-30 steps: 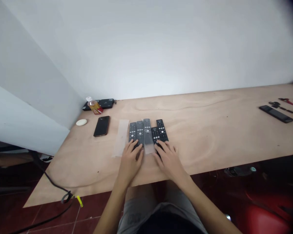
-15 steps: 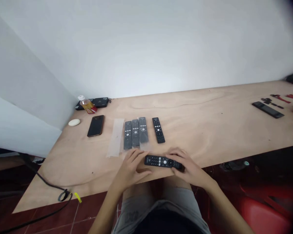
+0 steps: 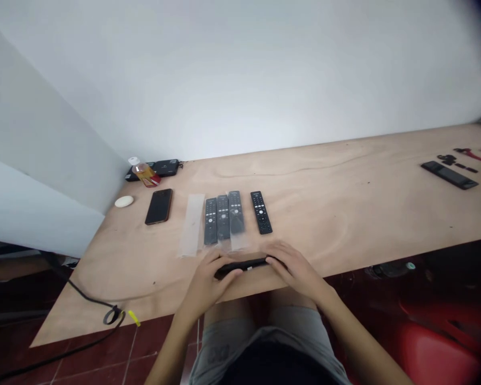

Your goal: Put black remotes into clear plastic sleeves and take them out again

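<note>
A black remote control (image 3: 246,265) lies crosswise between my hands near the table's front edge, turned so its narrow side and a small pale spot face me. My left hand (image 3: 212,272) grips its left end between thumb and fingers. Around the right end, my right hand (image 3: 288,263) is closed. Just beyond them, three remotes in clear plastic sleeves (image 3: 223,218) lie side by side, with a flat plastic sleeve (image 3: 192,224) to their left. An unwrapped black remote (image 3: 261,213) rests to their right.
On the wooden table (image 3: 328,203), a smartphone (image 3: 159,206), a white round object (image 3: 124,201), a bottle (image 3: 145,173) and black boxes (image 3: 166,167) stand left. Far right lie a dark phone-like slab (image 3: 449,175) and red pieces (image 3: 479,155). A black cable (image 3: 88,302) hangs front left.
The remote has rolled from buttons-up onto its side and shifted left. My left hand has closed on its left end. A hand at the far right edge has left the view.
</note>
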Action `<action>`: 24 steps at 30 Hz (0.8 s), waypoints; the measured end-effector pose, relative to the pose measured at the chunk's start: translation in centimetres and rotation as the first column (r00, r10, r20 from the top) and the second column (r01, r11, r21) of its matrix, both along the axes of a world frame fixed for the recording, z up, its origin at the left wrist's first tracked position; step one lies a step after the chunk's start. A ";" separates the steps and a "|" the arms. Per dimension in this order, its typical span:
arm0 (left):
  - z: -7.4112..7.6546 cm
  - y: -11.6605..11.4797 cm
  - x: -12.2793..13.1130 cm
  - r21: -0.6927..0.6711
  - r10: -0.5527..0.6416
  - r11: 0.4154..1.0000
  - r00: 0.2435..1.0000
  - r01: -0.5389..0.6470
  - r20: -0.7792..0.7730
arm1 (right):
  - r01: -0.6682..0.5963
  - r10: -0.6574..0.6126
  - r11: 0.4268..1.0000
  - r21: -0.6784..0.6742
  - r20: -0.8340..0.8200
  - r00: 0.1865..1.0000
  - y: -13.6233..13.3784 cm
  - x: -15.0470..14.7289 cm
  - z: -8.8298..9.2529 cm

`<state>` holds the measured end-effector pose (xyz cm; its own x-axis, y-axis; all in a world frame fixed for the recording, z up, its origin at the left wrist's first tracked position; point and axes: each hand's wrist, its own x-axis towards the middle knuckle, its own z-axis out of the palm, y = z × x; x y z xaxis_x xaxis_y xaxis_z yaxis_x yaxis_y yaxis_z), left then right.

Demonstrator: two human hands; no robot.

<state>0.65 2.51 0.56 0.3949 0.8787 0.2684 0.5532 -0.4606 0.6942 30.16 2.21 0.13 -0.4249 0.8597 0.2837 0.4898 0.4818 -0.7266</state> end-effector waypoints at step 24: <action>0.4 -1.3 -3.1 -0.105 0.130 0.987 0.989 -0.122 0.073 | -0.025 0.024 0.999 -0.024 -0.012 1.000 0.2 0.4 -0.5</action>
